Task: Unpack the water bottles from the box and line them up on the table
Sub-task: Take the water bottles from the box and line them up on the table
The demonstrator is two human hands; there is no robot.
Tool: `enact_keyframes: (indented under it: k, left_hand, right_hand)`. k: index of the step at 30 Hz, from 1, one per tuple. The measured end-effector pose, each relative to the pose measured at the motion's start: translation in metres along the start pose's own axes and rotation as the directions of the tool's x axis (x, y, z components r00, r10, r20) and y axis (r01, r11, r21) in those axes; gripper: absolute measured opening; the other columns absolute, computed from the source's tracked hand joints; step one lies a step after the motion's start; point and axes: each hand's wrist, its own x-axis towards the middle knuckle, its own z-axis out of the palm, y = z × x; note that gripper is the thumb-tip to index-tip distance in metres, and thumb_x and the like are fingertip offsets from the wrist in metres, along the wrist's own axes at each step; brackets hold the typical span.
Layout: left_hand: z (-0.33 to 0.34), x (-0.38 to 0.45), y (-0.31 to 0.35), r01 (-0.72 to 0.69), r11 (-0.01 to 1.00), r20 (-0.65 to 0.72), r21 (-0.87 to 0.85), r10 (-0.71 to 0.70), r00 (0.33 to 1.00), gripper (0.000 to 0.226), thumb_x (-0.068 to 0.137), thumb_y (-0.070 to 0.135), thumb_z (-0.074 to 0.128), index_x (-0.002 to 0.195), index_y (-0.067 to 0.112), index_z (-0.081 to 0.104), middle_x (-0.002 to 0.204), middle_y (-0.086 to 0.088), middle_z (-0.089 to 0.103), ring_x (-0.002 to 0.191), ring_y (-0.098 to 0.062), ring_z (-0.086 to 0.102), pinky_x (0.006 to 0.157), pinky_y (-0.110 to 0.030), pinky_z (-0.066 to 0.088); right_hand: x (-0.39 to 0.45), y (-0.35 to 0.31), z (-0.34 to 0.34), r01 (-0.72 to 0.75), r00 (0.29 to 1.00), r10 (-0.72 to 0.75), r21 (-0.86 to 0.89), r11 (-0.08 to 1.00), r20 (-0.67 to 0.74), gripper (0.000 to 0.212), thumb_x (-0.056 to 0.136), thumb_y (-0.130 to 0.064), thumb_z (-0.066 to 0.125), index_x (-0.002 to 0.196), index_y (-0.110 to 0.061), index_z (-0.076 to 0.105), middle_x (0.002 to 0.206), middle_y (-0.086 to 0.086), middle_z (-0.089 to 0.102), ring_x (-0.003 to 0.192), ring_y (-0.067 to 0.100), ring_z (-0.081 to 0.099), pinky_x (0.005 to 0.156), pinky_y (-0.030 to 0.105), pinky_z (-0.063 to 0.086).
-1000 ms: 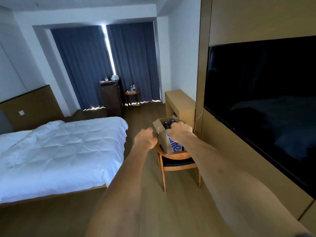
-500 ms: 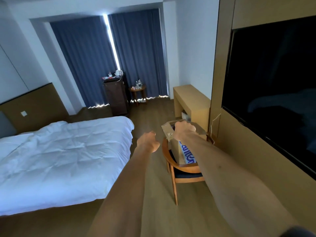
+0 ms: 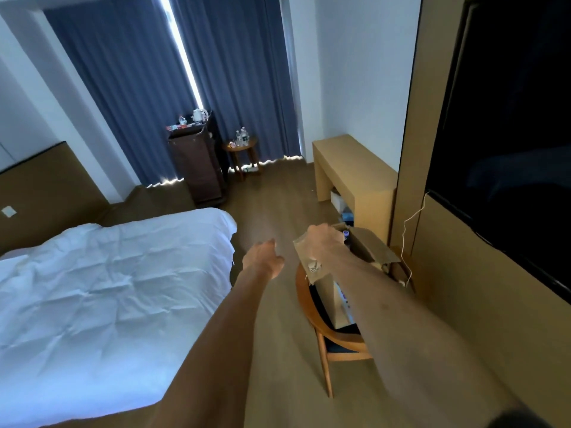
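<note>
An open cardboard box (image 3: 326, 291) with blue print stands on the seat of a wooden chair (image 3: 324, 341), its flaps spread. A water bottle's cap (image 3: 346, 233) pokes out of the opening. My right hand (image 3: 324, 244) reaches into the top of the box right beside that cap; its fingers are hidden inside, so I cannot tell what they hold. My left hand (image 3: 262, 257) hovers over the floor to the left of the box, fingers loose and holding nothing. A light wooden table (image 3: 355, 162) stands just beyond the chair against the wall.
A white bed (image 3: 108, 288) fills the left. A dark cabinet (image 3: 197, 168) and a small round table (image 3: 241, 148) with bottles stand by the curtains. A black TV (image 3: 509, 149) hangs on the right wall, with a white cable (image 3: 414, 217) below it.
I have come closer to the chair. My left hand has come off the box and drifted left. My right hand has stayed at the box's opening.
</note>
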Motion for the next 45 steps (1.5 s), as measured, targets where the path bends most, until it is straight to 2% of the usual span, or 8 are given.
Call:
enact_keyframes:
  k: [3, 9, 13, 18, 24, 31, 38, 45]
  left_hand:
    - [0.021, 0.049, 0.0, -0.023, 1.0, 0.046, 0.01, 0.023, 0.999, 0.046, 0.094, 0.034, 0.055, 0.137, 0.021, 0.046, 0.131, -0.009, 0.056, 0.117, -0.029, 0.056, 0.095, -0.039, 0.049]
    - [0.074, 0.161, -0.006, -0.03, 0.999, 0.173, 0.023, 0.025, 0.985, 0.046, 0.094, 0.033, 0.056, 0.137, 0.02, 0.046, 0.137, -0.01, 0.05, 0.119, -0.032, 0.056, 0.095, -0.041, 0.05]
    - [0.101, 0.239, -0.004, -0.042, 0.999, 0.226, 0.003, 0.04, 0.973, 0.045, 0.094, 0.031, 0.054, 0.137, 0.02, 0.046, 0.138, -0.01, 0.049, 0.12, -0.032, 0.055, 0.095, -0.042, 0.047]
    - [0.142, 0.309, -0.007, -0.033, 0.999, 0.258, -0.004, 0.033, 0.966, 0.043, 0.093, 0.028, 0.056, 0.135, 0.019, 0.048, 0.134, -0.011, 0.052, 0.113, -0.03, 0.059, 0.085, -0.038, 0.05]
    - [0.193, 0.362, -0.012, 0.001, 1.0, 0.357, 0.029, -0.011, 0.934, 0.05, 0.093, 0.03, 0.056, 0.141, 0.022, 0.044, 0.138, -0.01, 0.049, 0.12, -0.03, 0.056, 0.092, -0.04, 0.049]
    - [0.224, 0.428, 0.009, 0.019, 0.999, 0.396, 0.029, -0.029, 0.918, 0.041, 0.092, 0.028, 0.056, 0.132, 0.021, 0.049, 0.128, -0.009, 0.053, 0.111, -0.03, 0.058, 0.088, -0.04, 0.052]
    - [0.25, 0.484, 0.045, 0.054, 0.998, 0.416, 0.01, -0.054, 0.908, 0.041, 0.092, 0.026, 0.055, 0.132, 0.02, 0.05, 0.128, -0.009, 0.053, 0.113, -0.032, 0.058, 0.087, -0.041, 0.049]
    - [0.275, 0.512, 0.065, 0.019, 0.999, 0.477, 0.034, -0.033, 0.878, 0.043, 0.09, 0.021, 0.051, 0.133, 0.02, 0.049, 0.126, -0.008, 0.053, 0.114, -0.03, 0.055, 0.09, -0.043, 0.051]
  right_hand:
    - [0.053, 0.007, 0.016, -0.03, 0.999, 0.029, 0.034, 0.999, 0.034, 0.028, 0.091, -0.023, 0.057, 0.116, -0.01, 0.061, 0.109, 0.012, 0.061, 0.099, 0.028, 0.06, 0.086, 0.043, 0.054]
    - [0.159, 0.014, 0.056, -0.124, 0.988, 0.118, 0.06, 0.99, 0.099, 0.05, 0.094, -0.03, 0.055, 0.136, -0.004, 0.047, 0.135, 0.018, 0.045, 0.117, 0.033, 0.054, 0.09, 0.042, 0.05]
    - [0.228, 0.028, 0.083, -0.173, 0.971, 0.162, 0.044, 0.984, 0.176, 0.043, 0.095, -0.028, 0.053, 0.135, -0.012, 0.05, 0.137, 0.014, 0.045, 0.124, 0.033, 0.05, 0.097, 0.047, 0.047]
    - [0.289, 0.053, 0.129, -0.232, 0.932, 0.217, 0.018, 0.973, 0.289, 0.04, 0.095, -0.024, 0.051, 0.134, -0.015, 0.048, 0.137, 0.014, 0.044, 0.123, 0.032, 0.049, 0.097, 0.047, 0.047]
    - [0.351, 0.087, 0.179, -0.298, 0.872, 0.271, 0.002, 0.955, 0.408, 0.037, 0.094, -0.028, 0.054, 0.129, -0.016, 0.049, 0.135, 0.014, 0.043, 0.119, 0.032, 0.051, 0.095, 0.044, 0.047]
    - [0.452, 0.123, 0.202, -0.256, 0.887, 0.234, 0.003, 0.967, 0.399, 0.04, 0.094, -0.025, 0.056, 0.131, -0.013, 0.05, 0.14, 0.017, 0.037, 0.118, 0.032, 0.051, 0.091, 0.043, 0.05]
    - [0.521, 0.157, 0.225, -0.205, 0.891, 0.203, -0.038, 0.978, 0.406, 0.025, 0.093, -0.012, 0.055, 0.117, -0.01, 0.064, 0.123, 0.012, 0.059, 0.112, 0.027, 0.058, 0.091, 0.039, 0.053]
    - [0.54, 0.183, 0.247, -0.017, 0.882, 0.065, -0.106, 0.994, 0.466, 0.025, 0.094, -0.009, 0.053, 0.118, -0.012, 0.058, 0.122, 0.012, 0.058, 0.109, 0.024, 0.059, 0.089, 0.033, 0.05]
